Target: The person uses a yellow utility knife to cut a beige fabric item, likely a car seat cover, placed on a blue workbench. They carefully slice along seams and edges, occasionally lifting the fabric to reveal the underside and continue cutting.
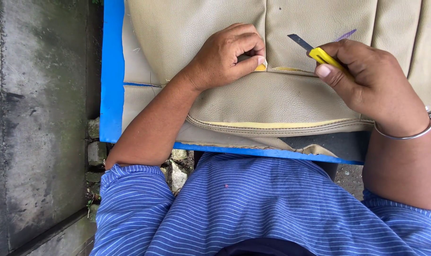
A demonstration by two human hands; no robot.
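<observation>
**Soft leatherette cover, seam pinched open, blade out**

Beige leatherette seat cover (272,102) lies flat across a blue-edged table (112,71), right in front of the person, w/ stitched panels running away from the body and a piped hem along the near edge.

Left hand (225,57): closed in a pinch, thumb & forefinger gripping a small raised flap of the cover at a cross seam (284,69), where yellowish foam backing shows in the gap. Other fingers curled in, knuckles resting on the material.

Right hand (372,83): wrapped around a yellow utility knife (320,54), thumb pressed along the handle, grey blade extended & pointing up-left, hovering just above the cover, near the seam but apart from it. Metal bangle (410,132) on that wrist.

Handling, as a judgement:
- Material looks limp & light, drapes and wrinkles; won't hold shape unless pulled taut, so a pinch next to the seam is the sensible grip.
- Surface is grained, prob. not slippery, but thin enough to nick easily.
- Stitch lines & piped hem are the stiffest parts, best for tugging.
- Foam layer is likely crumbly and tears w/ little force.
- Pinching fingertips sit near the blade's line; that's the risk spot.

Striped blue shirt (272,204) fills the bottom of view; wet concrete (35,118) at left.
</observation>
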